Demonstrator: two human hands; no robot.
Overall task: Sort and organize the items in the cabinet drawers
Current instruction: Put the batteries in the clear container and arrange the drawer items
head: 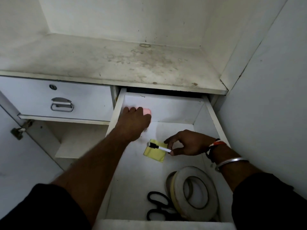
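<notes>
Near end of open drawer: black scissors lying flat, handles toward the back. Just beside them on the right are tape rolls propped on edge, leaning on one another (the exact count cannot be read).

Mid-drawer: yellow notepad flat on the drawer floor. A marker sits across its top corner, black cap pointing left, white barrel pointing right. The right hand pinches the white end between thumb and forefinger; the other fingers are curled loosely behind. Metal bangle and threads on that wrist.

Far left corner: the left hand reaches in, fingers curled together over a pink block that stands against the drawer's back wall (most of it is hidden by the hand).

Left of the open drawer is a closed drawer with a metal handle and lock. Above both is a stained shelf.
</notes>
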